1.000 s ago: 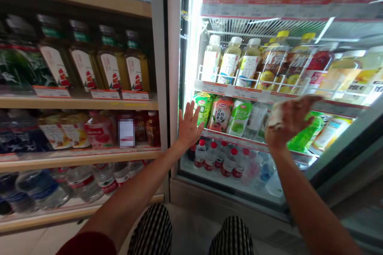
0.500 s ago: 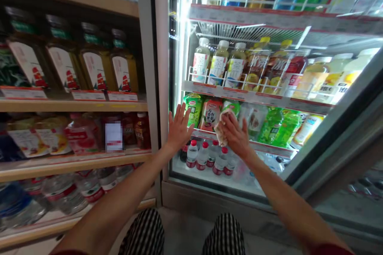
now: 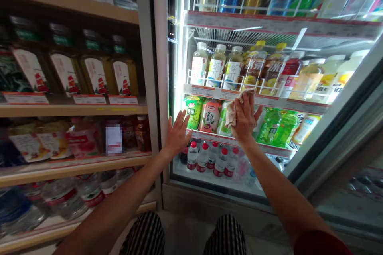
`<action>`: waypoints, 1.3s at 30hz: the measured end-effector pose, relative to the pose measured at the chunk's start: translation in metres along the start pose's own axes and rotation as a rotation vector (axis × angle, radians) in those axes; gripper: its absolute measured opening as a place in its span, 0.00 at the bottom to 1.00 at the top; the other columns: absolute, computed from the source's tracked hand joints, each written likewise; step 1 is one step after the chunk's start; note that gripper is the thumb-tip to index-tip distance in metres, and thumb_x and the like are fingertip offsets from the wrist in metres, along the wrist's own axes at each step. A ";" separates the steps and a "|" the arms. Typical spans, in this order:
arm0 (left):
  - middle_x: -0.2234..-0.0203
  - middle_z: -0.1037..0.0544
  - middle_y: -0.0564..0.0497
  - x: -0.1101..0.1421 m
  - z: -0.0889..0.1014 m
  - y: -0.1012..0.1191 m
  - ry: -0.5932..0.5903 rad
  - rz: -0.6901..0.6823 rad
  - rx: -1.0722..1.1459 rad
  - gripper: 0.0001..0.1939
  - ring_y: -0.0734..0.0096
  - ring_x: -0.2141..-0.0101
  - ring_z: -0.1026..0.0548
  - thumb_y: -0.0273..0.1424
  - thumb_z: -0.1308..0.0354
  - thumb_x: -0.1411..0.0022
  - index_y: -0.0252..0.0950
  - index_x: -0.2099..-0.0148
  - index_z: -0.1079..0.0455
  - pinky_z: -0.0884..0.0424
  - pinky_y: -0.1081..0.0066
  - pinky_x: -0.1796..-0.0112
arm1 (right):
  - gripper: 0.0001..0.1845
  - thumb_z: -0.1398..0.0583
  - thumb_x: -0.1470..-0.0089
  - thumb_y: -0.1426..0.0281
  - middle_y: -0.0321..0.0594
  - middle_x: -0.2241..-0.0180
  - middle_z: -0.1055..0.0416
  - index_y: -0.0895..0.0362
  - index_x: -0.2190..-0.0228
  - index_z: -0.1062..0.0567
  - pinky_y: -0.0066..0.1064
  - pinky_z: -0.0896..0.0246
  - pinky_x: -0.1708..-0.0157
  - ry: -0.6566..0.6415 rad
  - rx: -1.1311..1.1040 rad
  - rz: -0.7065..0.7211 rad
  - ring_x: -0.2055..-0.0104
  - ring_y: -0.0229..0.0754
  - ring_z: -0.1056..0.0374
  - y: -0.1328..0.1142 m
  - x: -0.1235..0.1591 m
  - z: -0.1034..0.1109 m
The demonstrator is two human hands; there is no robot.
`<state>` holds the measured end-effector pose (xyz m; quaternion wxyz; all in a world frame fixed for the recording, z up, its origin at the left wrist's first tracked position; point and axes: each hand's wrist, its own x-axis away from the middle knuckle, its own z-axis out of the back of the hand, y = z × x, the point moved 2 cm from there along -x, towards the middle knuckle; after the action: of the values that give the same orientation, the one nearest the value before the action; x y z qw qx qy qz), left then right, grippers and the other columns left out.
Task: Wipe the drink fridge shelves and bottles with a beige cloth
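My right hand [image 3: 245, 117] presses a crumpled beige cloth [image 3: 230, 114] against the glass front of a lit drinks fridge [image 3: 209, 191], level with the edge of the middle shelf. Its fingers lie over the cloth, with the thumb standing out to the right. Lower and to the left, my left hand [image 3: 176, 134] has its fingers stretched out near the fridge's left frame and holds nothing. Behind the hands stand a green drink bottle [image 3: 194, 112] and a red one [image 3: 210, 116]. Whether the left palm touches the glass, I cannot tell.
Left of the fridge is an open wooden shelf unit [image 3: 74, 109] with several amber bottles [image 3: 95, 69] and large water bottles below. Small red-capped bottles [image 3: 192, 155] line the fridge bottom. A slanted metal frame [image 3: 335, 115] bounds the right side. My knees are close below.
My right hand has moved up and to the right with the cloth, tilting more upright. My left hand stays near the left frame, slightly lower in view.
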<state>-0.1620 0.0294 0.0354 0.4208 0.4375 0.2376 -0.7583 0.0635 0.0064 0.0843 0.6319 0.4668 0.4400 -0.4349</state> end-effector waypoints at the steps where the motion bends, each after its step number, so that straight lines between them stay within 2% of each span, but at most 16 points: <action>1: 0.39 0.48 0.42 0.001 0.000 -0.001 -0.003 0.002 -0.001 0.29 0.61 0.39 0.52 0.34 0.54 0.38 0.36 0.37 0.55 0.62 0.51 0.41 | 0.27 0.49 0.43 0.69 0.45 0.40 0.48 0.52 0.43 0.45 0.55 0.73 0.40 -0.005 -0.014 0.009 0.36 0.49 0.61 -0.004 -0.001 -0.002; 5: 0.39 0.47 0.41 0.002 0.002 -0.006 -0.009 0.004 -0.009 0.29 0.61 0.39 0.51 0.34 0.54 0.38 0.35 0.37 0.54 0.62 0.51 0.41 | 0.24 0.49 0.43 0.71 0.35 0.42 0.43 0.48 0.45 0.42 0.45 0.74 0.37 -0.236 -0.134 0.420 0.37 0.40 0.57 -0.029 0.002 -0.012; 7: 0.39 0.48 0.40 0.004 0.002 -0.009 -0.014 0.015 -0.008 0.28 0.60 0.39 0.51 0.34 0.54 0.38 0.34 0.37 0.54 0.61 0.50 0.41 | 0.23 0.51 0.42 0.71 0.36 0.42 0.43 0.49 0.45 0.41 0.46 0.77 0.37 -0.203 -0.112 0.355 0.36 0.40 0.58 -0.030 -0.003 -0.013; 10: 0.39 0.47 0.40 0.006 0.003 -0.013 -0.020 0.036 -0.008 0.28 0.60 0.39 0.52 0.35 0.54 0.38 0.34 0.38 0.52 0.61 0.51 0.41 | 0.24 0.51 0.42 0.69 0.42 0.40 0.47 0.52 0.44 0.42 0.52 0.79 0.39 -0.046 -0.048 0.064 0.35 0.46 0.63 -0.026 -0.011 -0.013; 11: 0.39 0.47 0.40 0.007 0.003 -0.013 -0.021 0.043 -0.012 0.27 0.60 0.39 0.52 0.35 0.54 0.38 0.33 0.38 0.52 0.61 0.51 0.41 | 0.24 0.51 0.42 0.69 0.42 0.40 0.48 0.53 0.44 0.42 0.52 0.79 0.39 -0.052 -0.055 0.075 0.35 0.46 0.64 -0.029 -0.009 -0.014; 15: 0.39 0.48 0.40 0.009 0.004 -0.015 -0.044 0.060 -0.010 0.27 0.61 0.38 0.52 0.34 0.55 0.37 0.33 0.38 0.53 0.60 0.50 0.41 | 0.22 0.51 0.42 0.72 0.34 0.42 0.42 0.49 0.46 0.40 0.43 0.78 0.37 -0.291 -0.190 0.494 0.37 0.38 0.56 -0.051 0.004 -0.019; 16: 0.39 0.48 0.40 0.010 0.004 -0.015 -0.051 0.063 -0.007 0.27 0.61 0.38 0.52 0.34 0.55 0.37 0.34 0.38 0.54 0.60 0.50 0.41 | 0.22 0.51 0.42 0.72 0.33 0.42 0.43 0.49 0.46 0.40 0.43 0.79 0.37 -0.307 -0.194 0.496 0.37 0.38 0.56 -0.053 0.003 -0.019; 20: 0.39 0.49 0.40 0.010 0.004 -0.016 -0.054 0.071 -0.002 0.28 0.61 0.38 0.53 0.35 0.56 0.37 0.34 0.37 0.55 0.60 0.50 0.42 | 0.23 0.51 0.42 0.69 0.38 0.40 0.48 0.52 0.45 0.41 0.49 0.81 0.38 -0.146 -0.088 0.178 0.35 0.43 0.65 -0.046 -0.010 -0.019; 21: 0.39 0.49 0.40 0.010 0.004 -0.016 -0.052 0.070 -0.001 0.28 0.61 0.38 0.53 0.35 0.56 0.37 0.34 0.37 0.55 0.60 0.50 0.42 | 0.22 0.51 0.42 0.69 0.38 0.40 0.48 0.53 0.45 0.40 0.49 0.82 0.38 -0.142 -0.082 0.197 0.35 0.43 0.65 -0.047 -0.009 -0.019; 25: 0.39 0.49 0.40 0.012 0.004 -0.016 -0.048 0.056 -0.007 0.28 0.62 0.38 0.52 0.35 0.56 0.37 0.34 0.37 0.55 0.60 0.51 0.41 | 0.20 0.52 0.41 0.72 0.33 0.41 0.45 0.52 0.47 0.38 0.43 0.83 0.37 -0.312 -0.149 0.565 0.36 0.38 0.60 -0.061 0.003 -0.023; 27: 0.39 0.49 0.40 0.014 0.004 -0.014 -0.051 0.047 -0.008 0.27 0.61 0.38 0.52 0.34 0.56 0.37 0.33 0.38 0.54 0.60 0.51 0.42 | 0.21 0.53 0.41 0.71 0.34 0.40 0.47 0.52 0.47 0.39 0.44 0.83 0.37 -0.295 -0.138 0.505 0.36 0.38 0.61 -0.062 0.002 -0.024; 30: 0.39 0.48 0.39 0.014 0.005 -0.011 -0.060 0.021 -0.011 0.27 0.61 0.38 0.52 0.33 0.55 0.38 0.33 0.38 0.53 0.60 0.50 0.42 | 0.20 0.51 0.41 0.70 0.39 0.40 0.48 0.54 0.47 0.38 0.50 0.82 0.38 -0.164 -0.099 0.263 0.35 0.43 0.65 -0.059 -0.003 -0.024; 31: 0.39 0.48 0.39 0.013 0.005 -0.010 -0.061 0.008 -0.012 0.27 0.61 0.39 0.52 0.33 0.55 0.38 0.32 0.38 0.53 0.59 0.50 0.42 | 0.20 0.51 0.42 0.70 0.40 0.41 0.47 0.55 0.48 0.37 0.50 0.81 0.38 -0.147 -0.109 0.267 0.35 0.44 0.66 -0.060 -0.001 -0.024; 35: 0.39 0.47 0.39 0.012 0.003 -0.008 -0.043 -0.024 -0.015 0.27 0.61 0.39 0.51 0.32 0.55 0.38 0.32 0.38 0.53 0.59 0.51 0.41 | 0.19 0.51 0.42 0.73 0.36 0.42 0.42 0.54 0.49 0.36 0.44 0.81 0.37 -0.239 -0.202 0.564 0.36 0.38 0.60 -0.070 0.012 -0.027; 36: 0.39 0.47 0.40 0.012 0.003 -0.008 -0.032 -0.024 -0.018 0.27 0.61 0.39 0.51 0.33 0.55 0.38 0.33 0.38 0.53 0.59 0.51 0.41 | 0.20 0.51 0.42 0.73 0.36 0.42 0.43 0.53 0.48 0.36 0.44 0.81 0.37 -0.237 -0.195 0.555 0.36 0.38 0.59 -0.069 0.013 -0.027; 39: 0.39 0.48 0.40 0.015 0.001 -0.011 -0.015 -0.030 -0.032 0.29 0.60 0.39 0.51 0.33 0.54 0.38 0.33 0.37 0.55 0.59 0.51 0.42 | 0.19 0.50 0.42 0.70 0.39 0.41 0.45 0.54 0.49 0.36 0.47 0.82 0.37 -0.146 -0.101 0.343 0.36 0.43 0.61 -0.063 0.010 -0.025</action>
<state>-0.1754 0.0286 0.0230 0.4182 0.4215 0.2529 -0.7639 0.0012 0.0177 0.0572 0.7497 0.4700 0.3280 -0.3308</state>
